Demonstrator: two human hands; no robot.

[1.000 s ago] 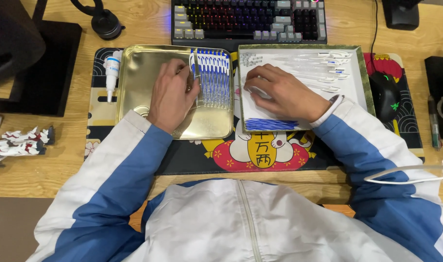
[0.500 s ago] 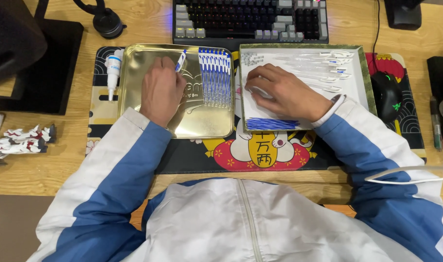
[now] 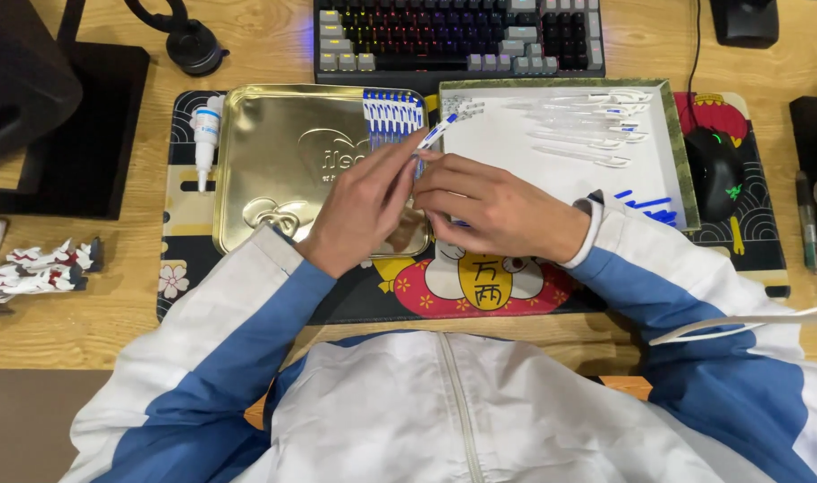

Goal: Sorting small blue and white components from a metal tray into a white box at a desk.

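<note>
Both hands meet over the seam between the two trays. The left hand (image 3: 365, 207) is curled, its thumb and forefinger pinched on a small white pen with a blue cap (image 3: 435, 134) that points toward one o'clock. The right hand (image 3: 493, 207) is half closed beside it, fingertips touching the left hand's fingers at the pen's lower end; whether it grips the pen too I cannot tell.

At eleven o'clock from the hands, a row of finished blue-capped pens (image 3: 392, 116) lies side by side along the upper right of the gold metal tray (image 3: 265, 143), a shallow rectangular tin with an embossed mark in its floor. At two o'clock sits the white tray with a green patterned rim (image 3: 668, 116); clear pen barrels (image 3: 587, 134) are scattered over its upper half, and loose blue caps (image 3: 646, 207) lie at its lower right, just beside the right sleeve.

At nine o'clock of the gold tray stands a small white glue bottle (image 3: 204, 134), nozzle down, with a blue label band. Everything rests on a dark desk mat (image 3: 480, 286) printed with a red and white lucky-cat figure bearing a yellow plaque. At twelve o'clock is a backlit keyboard (image 3: 458, 31); at three o'clock, a black mouse (image 3: 714, 174).
</note>
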